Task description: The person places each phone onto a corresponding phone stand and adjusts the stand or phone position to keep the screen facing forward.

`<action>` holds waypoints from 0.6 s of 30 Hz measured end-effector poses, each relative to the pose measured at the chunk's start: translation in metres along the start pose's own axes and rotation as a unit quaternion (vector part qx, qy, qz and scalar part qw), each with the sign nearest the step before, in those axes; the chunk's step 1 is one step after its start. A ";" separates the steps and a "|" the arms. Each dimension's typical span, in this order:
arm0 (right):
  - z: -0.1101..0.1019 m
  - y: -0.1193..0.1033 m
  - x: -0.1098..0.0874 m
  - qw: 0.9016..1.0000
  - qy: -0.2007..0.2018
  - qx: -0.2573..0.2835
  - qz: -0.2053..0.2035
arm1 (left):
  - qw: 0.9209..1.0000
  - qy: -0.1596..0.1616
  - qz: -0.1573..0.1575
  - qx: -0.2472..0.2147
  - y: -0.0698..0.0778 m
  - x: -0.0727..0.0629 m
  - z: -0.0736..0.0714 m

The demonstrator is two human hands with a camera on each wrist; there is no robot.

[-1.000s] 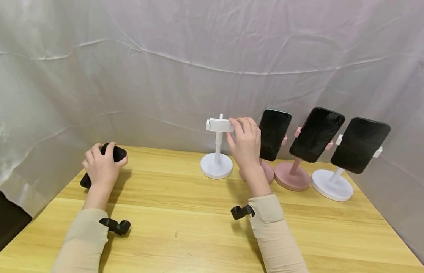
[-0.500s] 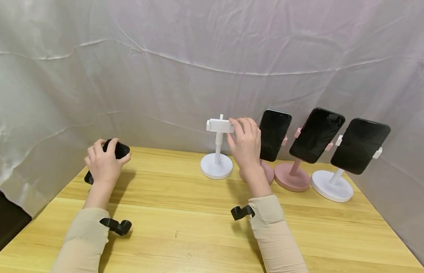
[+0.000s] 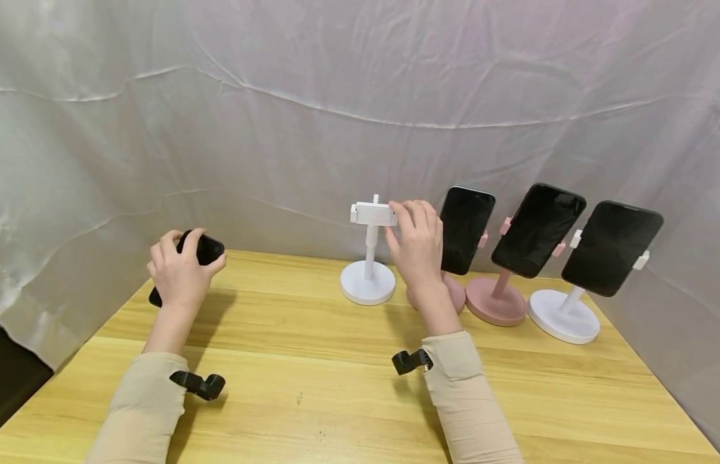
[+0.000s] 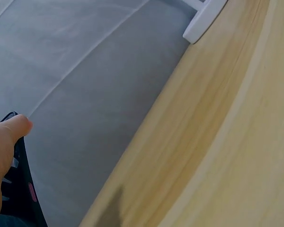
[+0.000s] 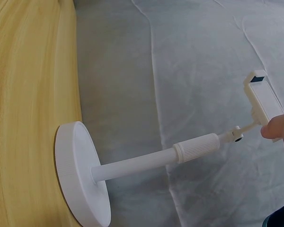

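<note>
At the left of the head view, my left hand grips a black smartphone by its edges. The phone is tilted, and my palm and fingers cover its middle. In the left wrist view, the thumb lies against the phone's edge. My right hand pinches the right end of the clamp on a white phone stand. That clamp has no phone in it. The right wrist view shows the thumb on the clamp, above the stand's ribbed collar.
Right of my right hand stand two pink phone stands and another white stand, each with a black phone clamped at a slant. The wooden table meets a grey curtain at the back.
My left hand has shifted slightly up and to the right with the smartphone. The right hand stays in place on the clamp.
</note>
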State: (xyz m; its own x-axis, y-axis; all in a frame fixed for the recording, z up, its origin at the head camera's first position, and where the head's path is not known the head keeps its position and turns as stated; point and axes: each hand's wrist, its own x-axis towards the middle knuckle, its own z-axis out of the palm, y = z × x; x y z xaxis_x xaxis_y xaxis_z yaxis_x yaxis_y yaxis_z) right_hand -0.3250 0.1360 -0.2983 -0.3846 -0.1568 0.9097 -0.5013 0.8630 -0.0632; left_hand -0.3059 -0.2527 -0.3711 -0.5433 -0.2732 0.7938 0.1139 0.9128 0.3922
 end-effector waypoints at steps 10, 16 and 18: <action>-0.001 0.000 0.000 1.000 0.000 0.002 0.000 | 0.999 0.031 0.035 -0.013 0.015 0.006 -0.004; 0.000 0.000 0.000 1.000 0.004 0.004 -0.002 | 0.997 0.057 0.052 -0.018 0.023 0.008 -0.006; 0.000 0.000 0.000 1.000 0.002 0.003 -0.002 | 0.996 0.062 0.055 -0.019 0.026 0.009 -0.007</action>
State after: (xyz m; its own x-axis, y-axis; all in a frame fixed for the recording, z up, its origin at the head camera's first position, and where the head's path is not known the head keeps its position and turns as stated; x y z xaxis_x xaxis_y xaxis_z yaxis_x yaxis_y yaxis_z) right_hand -0.3253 0.1361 -0.2983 -0.3791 -0.1580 0.9118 -0.5082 0.8590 -0.0624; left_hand -0.3018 -0.2331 -0.3507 -0.4194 -0.2103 0.8831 0.1998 0.9276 0.3158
